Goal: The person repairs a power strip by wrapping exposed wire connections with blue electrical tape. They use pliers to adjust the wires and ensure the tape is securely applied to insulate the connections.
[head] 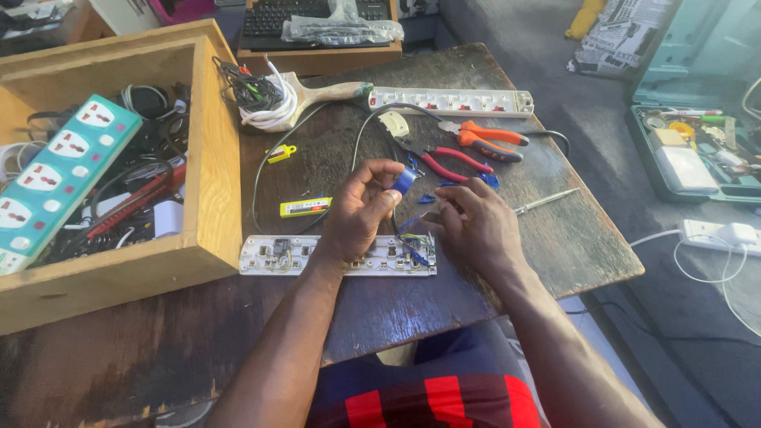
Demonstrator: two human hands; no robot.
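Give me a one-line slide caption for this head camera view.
Left hand holds a blue tape roll while the right hand works wires on an opened power strip, pliers nearby.

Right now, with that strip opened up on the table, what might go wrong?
The left hand pinches a blue tape roll while the right hand works at loose wires in the opened power strip; a wire could slip out. The screwdriver lies near the table edge and might roll off. The pliers sit close to the fingers.
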